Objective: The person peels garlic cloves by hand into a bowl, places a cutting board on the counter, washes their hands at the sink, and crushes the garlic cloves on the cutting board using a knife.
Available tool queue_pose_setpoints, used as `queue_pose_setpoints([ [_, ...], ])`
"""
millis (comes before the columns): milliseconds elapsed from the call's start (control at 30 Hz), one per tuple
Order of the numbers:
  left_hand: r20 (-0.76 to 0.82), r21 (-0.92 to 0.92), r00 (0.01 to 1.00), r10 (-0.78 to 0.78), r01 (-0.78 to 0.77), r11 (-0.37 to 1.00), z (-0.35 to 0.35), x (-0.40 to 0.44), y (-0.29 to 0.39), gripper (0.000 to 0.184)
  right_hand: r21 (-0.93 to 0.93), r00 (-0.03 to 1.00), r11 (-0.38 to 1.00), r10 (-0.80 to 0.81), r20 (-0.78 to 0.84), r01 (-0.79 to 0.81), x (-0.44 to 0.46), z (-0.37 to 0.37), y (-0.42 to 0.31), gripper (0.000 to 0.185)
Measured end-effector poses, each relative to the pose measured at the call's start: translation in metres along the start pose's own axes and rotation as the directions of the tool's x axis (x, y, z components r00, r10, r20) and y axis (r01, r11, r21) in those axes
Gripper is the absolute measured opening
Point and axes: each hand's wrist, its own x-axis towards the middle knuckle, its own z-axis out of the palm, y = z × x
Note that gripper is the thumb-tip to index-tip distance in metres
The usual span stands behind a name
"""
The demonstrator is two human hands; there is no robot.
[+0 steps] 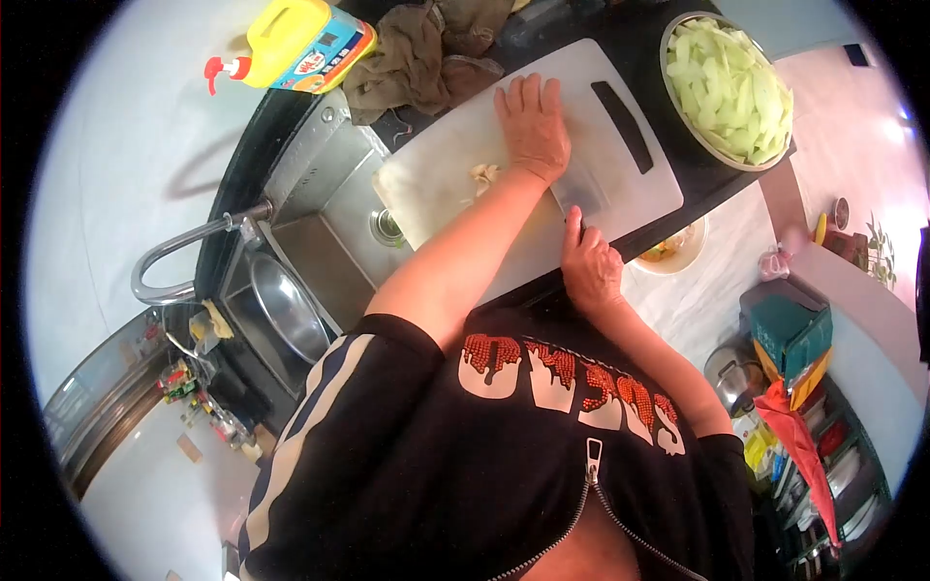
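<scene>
Garlic-like pieces (482, 177) lie in a small, loose cluster on the white cutting board (446, 184), which rests on the dark bench (632, 37) and reaches over the edge of the sink (334, 208). The left hand (538, 140) is laid palm down on the board side just beyond them, its fingers straight and slightly spread; whether it presses on the blade beneath, I cannot tell. The right hand (593, 271) curls around the handle of a knife (581, 229), index finger stretched along it, the blade lying low over the board near the left wrist.

As for progress, the pale green slices (731, 92) are cut and heaped in a bowl (666, 60) beside the board. The pale pieces on the board look parted but coarse, so that portion seems only partly worked. A second bowl (704, 242), lower down beyond the bench edge, contains orange and pale bits, too small to identify.
</scene>
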Motion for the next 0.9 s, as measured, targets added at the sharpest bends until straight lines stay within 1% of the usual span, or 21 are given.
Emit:
queue_pose_setpoints([
  [100, -0.015, -0.012, 0.999, 0.035, -0.035, 0.999, 0.000, 0.001, -0.003, 0.038, -0.033, 1.000, 0.999, 0.005, 0.027, -0.004, 0.004, 0.004, -0.007, 0.051],
  [133, 0.016, 0.002, 1.000, 0.023, -0.024, 1.000, -0.002, 0.001, -0.002, 0.038, -0.051, 1.000, 0.999, 0.012, 0.022, -0.011, 0.006, 0.004, -0.008, 0.051],
  [200, 0.060, 0.021, 0.998, 0.019, -0.020, 1.000, -0.008, 0.006, 0.002, 0.038, -0.029, 0.999, 0.999, 0.016, 0.034, -0.015, 0.006, 0.002, -0.008, 0.050],
  [300, 0.014, 0.075, 1.000, 0.019, -0.020, 0.997, -0.003, -0.001, 0.002, 0.037, 0.040, 0.999, 0.999, 0.036, 0.018, -0.036, 0.003, -0.003, -0.005, 0.050],
  [333, 0.009, 0.062, 0.999, 0.034, -0.034, 0.997, -0.005, -0.001, 0.003, 0.037, 0.074, 0.999, 0.996, 0.043, 0.011, -0.043, 0.001, -0.003, -0.005, 0.050],
  [367, 0.015, 0.051, 0.999, 0.038, -0.039, 0.998, -0.006, -0.009, 0.006, 0.038, 0.075, 0.998, 0.996, 0.046, -0.033, -0.043, -0.007, 0.001, -0.006, 0.051],
  [433, 0.019, 0.015, 0.999, 0.035, -0.035, 0.999, -0.012, -0.021, 0.010, 0.037, 0.060, 0.997, 0.997, 0.050, -0.057, -0.047, -0.016, 0.002, -0.007, 0.051],
  [500, 0.006, 0.005, 0.999, 0.036, -0.036, 0.999, -0.014, -0.026, 0.010, 0.035, 0.072, 0.998, 0.996, 0.046, -0.034, -0.043, -0.023, 0.002, -0.008, 0.051],
  [600, -0.009, -0.027, 0.999, 0.038, -0.038, 0.999, -0.016, -0.020, 0.011, 0.033, 0.025, 0.999, 0.999, 0.046, -0.027, -0.045, -0.022, 0.002, -0.007, 0.050],
  [633, -0.002, -0.039, 0.999, 0.032, -0.032, 0.999, -0.016, -0.022, 0.011, 0.032, 0.063, 0.998, 0.997, 0.054, -0.022, -0.052, -0.022, 0.001, -0.006, 0.050],
  [733, 0.044, -0.023, 0.998, 0.047, -0.046, 0.999, -0.013, -0.014, 0.008, 0.032, 0.130, 0.996, 0.988, 0.089, 0.004, -0.089, -0.011, -0.001, -0.003, 0.051],
  [767, 0.068, 0.025, 0.997, 0.043, -0.045, 0.999, -0.012, -0.015, 0.006, 0.032, 0.177, 0.993, 0.978, 0.102, 0.055, -0.110, -0.003, 0.000, 0.000, 0.051],
  [833, 0.065, 0.100, 0.994, 0.085, -0.091, 0.991, -0.002, 0.002, 0.007, 0.031, 0.144, 0.988, 0.982, 0.106, 0.115, -0.122, 0.004, -0.002, 0.002, 0.051],
  [900, 0.013, 0.042, 0.999, 0.038, -0.039, 0.998, 0.003, 0.004, 0.007, 0.031, 0.138, 0.972, 0.978, 0.131, 0.193, -0.160, 0.008, -0.012, 0.006, 0.049],
])
